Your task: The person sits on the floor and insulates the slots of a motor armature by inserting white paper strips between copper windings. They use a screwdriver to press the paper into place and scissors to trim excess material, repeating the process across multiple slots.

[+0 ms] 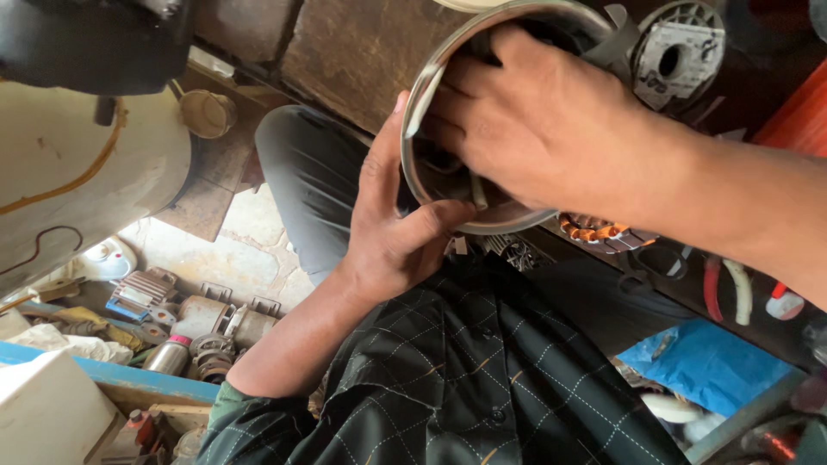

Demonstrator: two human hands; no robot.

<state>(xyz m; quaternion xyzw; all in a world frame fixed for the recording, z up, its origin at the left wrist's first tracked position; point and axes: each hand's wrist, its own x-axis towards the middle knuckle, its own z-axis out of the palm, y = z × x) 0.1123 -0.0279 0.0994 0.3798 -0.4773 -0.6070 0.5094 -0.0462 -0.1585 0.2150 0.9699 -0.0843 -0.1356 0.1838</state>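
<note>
Metal motor housing (pixel 482 220): left hand (pixel 392 228) is cupping its rim from below, grip clamped; right hand (pixel 534 120) is reaching inside, fingers hidden, grip unclear. Cluttered floor (pixel 215 254) is lying below, little free room.

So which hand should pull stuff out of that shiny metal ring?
Probably the right hand: its fingers already reach inside the metal ring. The left hand grips the ring's rim from below, steadying it.

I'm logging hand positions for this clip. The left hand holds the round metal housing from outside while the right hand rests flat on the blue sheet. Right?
Not quite. The left hand does hold the round metal housing from outside, but the right hand reaches inside that housing, away from the blue sheet. The head view shows it.
</note>
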